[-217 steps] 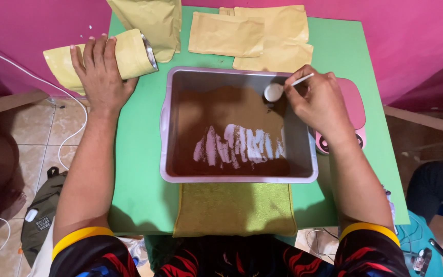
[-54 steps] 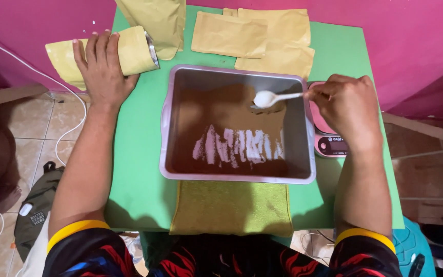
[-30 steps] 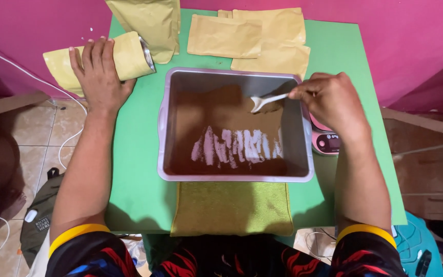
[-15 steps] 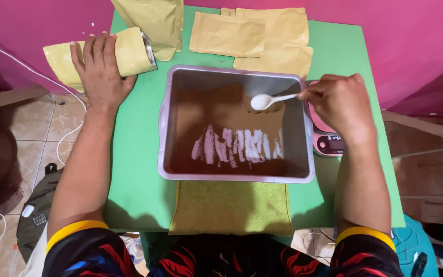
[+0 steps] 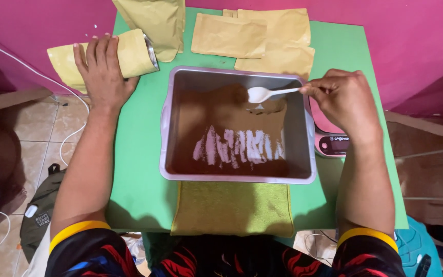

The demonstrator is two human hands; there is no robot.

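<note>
Right hand [image 5: 347, 102] pinches the handle of a white plastic spoon [image 5: 262, 94] between thumb and fingertips; the bowl of the spoon hangs over the far middle of a grey metal tray [image 5: 167, 123], just above the brown powder [image 5: 206, 110]. Whether the spoon carries anything cannot be told from this view.

Left hand [image 5: 101, 69] lies flat, fingers together and extended, pressed on a tan pouch [image 5: 129, 51] that lies on its side at the far left corner of the green table [image 5: 139, 169]. The pouch mouth faces right, toward the tray, and looks open; its contents are not visible.

Tray state: brown powder covers most of the floor. A row of short white streaks [image 5: 239, 149] runs left to right across the near half, on top of the brown. A small white mark sits in the powder directly under the spoon bowl. The white and brown are not blended anywhere visible; the streaks keep clear edges.

Judged progress: white material appears partly laid out in the tray, with the far half still almost wholly brown. No filled and sealed pouch can be identified.

Surroundings: three or more flat tan pouches [image 5: 229, 36] lie at the far edge, apparently empty, and one stands upright at far left centre. A pink scale [image 5: 334, 143] sits right of the tray, partly under the right wrist. A yellow-green cloth [image 5: 232, 208] lies at the near edge, touching the tray.
</note>
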